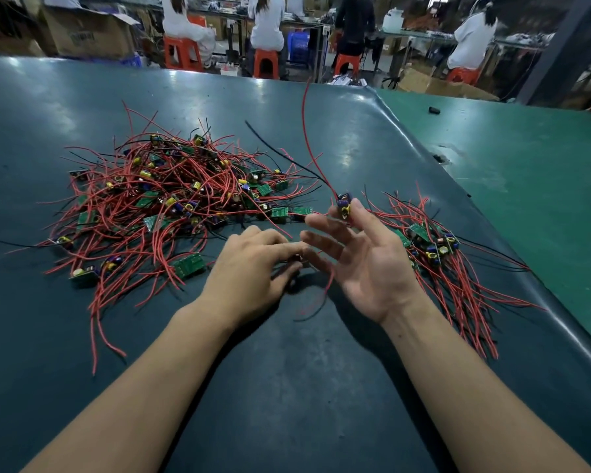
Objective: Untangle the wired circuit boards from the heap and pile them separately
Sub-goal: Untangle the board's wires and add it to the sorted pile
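A tangled heap (171, 196) of small green circuit boards with red and black wires lies on the dark table at the left. A smaller sorted pile (437, 247) lies at the right. My right hand (359, 257), palm up, pinches one wired board (344, 203) between thumb and forefinger; its red wire rises far upward. My left hand (249, 268) is palm down beside it, fingertips pinching a second small board (296, 262), mostly hidden, whose red and black wires trail toward me.
The dark mat (287, 387) ends in a raised edge at the right, beside a green table surface (526, 158) with a small black part (434, 110). Beyond the far edge, several people sit on orange stools at benches among cardboard boxes.
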Motion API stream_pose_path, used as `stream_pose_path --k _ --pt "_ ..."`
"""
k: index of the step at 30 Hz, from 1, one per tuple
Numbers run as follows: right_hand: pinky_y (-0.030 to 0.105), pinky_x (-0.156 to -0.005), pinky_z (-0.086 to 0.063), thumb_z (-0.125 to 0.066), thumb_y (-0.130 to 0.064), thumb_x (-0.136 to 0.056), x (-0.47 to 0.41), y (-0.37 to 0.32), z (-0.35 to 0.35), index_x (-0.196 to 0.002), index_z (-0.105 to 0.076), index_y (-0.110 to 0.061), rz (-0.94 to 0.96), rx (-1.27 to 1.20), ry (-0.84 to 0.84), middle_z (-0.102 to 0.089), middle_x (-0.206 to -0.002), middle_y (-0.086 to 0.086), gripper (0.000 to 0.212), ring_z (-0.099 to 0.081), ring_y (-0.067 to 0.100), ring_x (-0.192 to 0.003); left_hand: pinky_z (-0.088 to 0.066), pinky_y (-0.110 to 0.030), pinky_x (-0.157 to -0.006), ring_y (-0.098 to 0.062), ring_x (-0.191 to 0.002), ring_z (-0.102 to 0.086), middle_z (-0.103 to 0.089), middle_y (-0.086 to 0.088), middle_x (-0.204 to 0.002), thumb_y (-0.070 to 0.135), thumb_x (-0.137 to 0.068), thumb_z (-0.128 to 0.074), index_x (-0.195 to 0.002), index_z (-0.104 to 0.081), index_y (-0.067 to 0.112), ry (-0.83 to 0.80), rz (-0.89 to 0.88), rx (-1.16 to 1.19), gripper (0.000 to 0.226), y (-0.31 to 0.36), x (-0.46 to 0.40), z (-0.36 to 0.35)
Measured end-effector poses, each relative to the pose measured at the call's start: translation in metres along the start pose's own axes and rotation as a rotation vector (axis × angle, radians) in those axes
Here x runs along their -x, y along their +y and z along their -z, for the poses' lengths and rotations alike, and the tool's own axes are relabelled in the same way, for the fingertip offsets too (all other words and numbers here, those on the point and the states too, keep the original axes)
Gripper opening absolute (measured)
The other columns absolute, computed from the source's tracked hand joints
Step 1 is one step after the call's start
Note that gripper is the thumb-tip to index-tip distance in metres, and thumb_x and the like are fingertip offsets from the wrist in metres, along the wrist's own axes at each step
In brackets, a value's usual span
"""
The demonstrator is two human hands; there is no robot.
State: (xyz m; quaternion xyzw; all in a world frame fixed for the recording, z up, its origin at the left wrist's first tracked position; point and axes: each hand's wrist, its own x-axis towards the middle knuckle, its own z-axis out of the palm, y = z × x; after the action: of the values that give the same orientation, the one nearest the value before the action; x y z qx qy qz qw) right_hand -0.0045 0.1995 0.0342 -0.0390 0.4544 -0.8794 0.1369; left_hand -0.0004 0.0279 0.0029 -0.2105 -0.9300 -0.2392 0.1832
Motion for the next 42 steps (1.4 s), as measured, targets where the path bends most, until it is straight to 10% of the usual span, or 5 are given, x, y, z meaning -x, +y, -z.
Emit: stream_pose_path --k 16,20,24,27,42 --pt "0.029 -0.067 -0.05 -0.064 -0.041 -0.081 -0.001 -0.014 0.014 -0.09 -0.07 -0.016 0.26 0.102 0.21 -0.065 -0.069 0.001 0.027 -0.061 0.013 -0.063 -0.037 -0.045 -0.085 -0.037 -0.103 -0.051 -0.066 -0.013 -0.105 0.039 -0.086 -0.066 -0.108 -0.071 0.016 0.463 0.581 -0.349 0.033 -0.021 -0.004 0.02" --pt "0.024 -0.055 -0.049 -0.062 -0.041 -0.082 -0.001 -0.01 0.01 -0.092 -0.07 -0.018 0.261 0.181 0.169 -0.069 -0.073 0.004 0.026 -0.062 0.015 -0.06 -0.034 -0.043 -0.087 -0.035 -0.106 -0.049 -0.062 -0.008 -0.109 0.042 -0.086 -0.066 -0.11 -0.07 0.017 0.588 0.305 -0.302 0.034 -0.01 -0.003 0.017" --pt "0.025 -0.055 -0.049 -0.061 -0.038 -0.083 0.001 -0.002 0.006 -0.092 -0.07 -0.015 0.192 0.304 0.041 -0.066 -0.066 0.003 0.026 -0.061 0.014 -0.057 -0.044 -0.035 -0.073 -0.018 -0.076 -0.055 -0.066 0.001 -0.083 0.04 -0.088 -0.066 -0.099 -0.073 0.017 0.534 -0.012 0.135 0.027 0.013 -0.001 0.007" --pt "0.023 -0.052 -0.05 -0.065 -0.033 -0.079 0.003 0.005 0.001 -0.08 -0.074 -0.017 0.109 0.422 -0.028 -0.064 -0.061 0.002 0.018 -0.06 0.011 -0.052 -0.05 -0.03 -0.063 -0.016 -0.067 -0.061 -0.07 0.003 -0.087 0.044 -0.083 -0.07 -0.098 -0.069 0.026 0.28 0.143 0.659 0.023 0.024 0.0 0.007" --pt "0.019 -0.037 -0.037 -0.067 -0.024 -0.089 0.003 0.01 -0.004 -0.087 -0.064 -0.011 0.355 0.536 0.162 -0.061 -0.055 0.001 0.014 -0.048 0.012 -0.038 -0.056 -0.02 -0.061 -0.01 -0.064 -0.069 -0.071 0.0 -0.071 0.022 -0.072 -0.07 -0.069 -0.075 0.015 0.292 0.615 1.8 0.009 0.019 -0.014 0.017"
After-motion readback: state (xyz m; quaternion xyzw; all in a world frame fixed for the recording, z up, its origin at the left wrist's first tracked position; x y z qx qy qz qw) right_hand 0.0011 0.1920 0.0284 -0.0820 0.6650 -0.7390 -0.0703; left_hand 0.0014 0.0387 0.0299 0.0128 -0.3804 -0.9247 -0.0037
